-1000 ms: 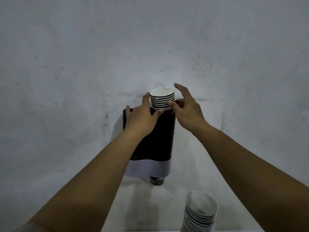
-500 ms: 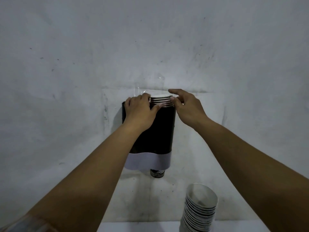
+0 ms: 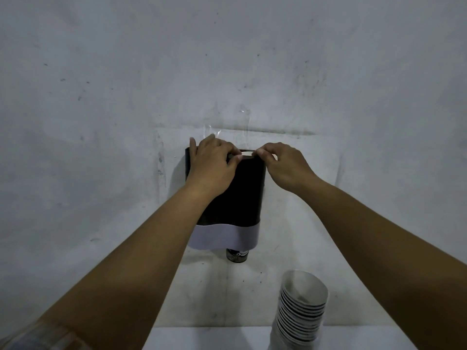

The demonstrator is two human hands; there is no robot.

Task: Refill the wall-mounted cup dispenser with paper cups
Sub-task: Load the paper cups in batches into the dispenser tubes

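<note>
- Left hand (image 3: 212, 165) grips the dispenser (image 3: 235, 195) top — it steadies the tube.
- Right hand (image 3: 283, 165), fingers curled, presses the cup rim (image 3: 247, 154) at its 9 o'clock.
- Spare cups (image 3: 300, 311) wait at 5 o'clock.

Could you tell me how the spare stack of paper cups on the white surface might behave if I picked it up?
The spare stack is tall, narrow and already leaning, so it probably tips easily. Being nested paper, it is likely light, and might flex or separate if lifted near the top.

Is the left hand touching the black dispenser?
Touching. The head view shows the left hand resting on the top of the dispenser.
</note>
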